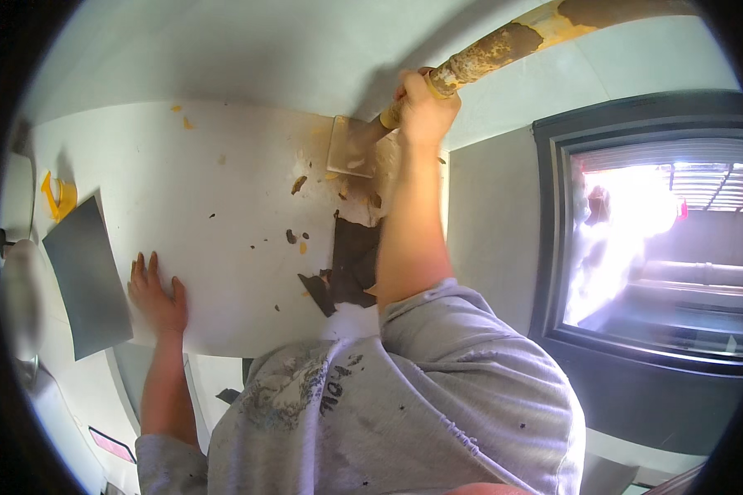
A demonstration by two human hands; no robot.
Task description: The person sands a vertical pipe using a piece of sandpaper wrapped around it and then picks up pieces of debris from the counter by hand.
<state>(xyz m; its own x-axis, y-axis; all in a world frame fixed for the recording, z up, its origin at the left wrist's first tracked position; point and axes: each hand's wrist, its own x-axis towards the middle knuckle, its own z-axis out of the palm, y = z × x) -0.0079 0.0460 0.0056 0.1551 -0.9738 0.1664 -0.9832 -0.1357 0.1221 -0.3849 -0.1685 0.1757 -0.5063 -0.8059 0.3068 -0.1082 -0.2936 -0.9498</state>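
My right hand (430, 111) is wrapped around a pipe (492, 59) with patchy yellow paint and brown, rust-like areas. Whether something thin lies between palm and pipe is hidden. The pipe's narrower lower end meets the white surface (223, 204) by a square pale plate (350, 151). Dark torn sheet pieces (356, 247) lie below the plate, partly behind my right forearm. My left hand (158, 294) rests on the white surface, fingers spread and holding nothing. Just left of it lies a dark grey sheet (90, 278), possibly sandpaper.
A yellow ring-shaped object (59, 195), perhaps a tape roll, sits beyond the grey sheet. Brown and yellow flakes (298, 184) are scattered around the pipe's foot. A dark-framed window (545, 247) is on the right. A pink-screened device (111, 444) lies at lower left.
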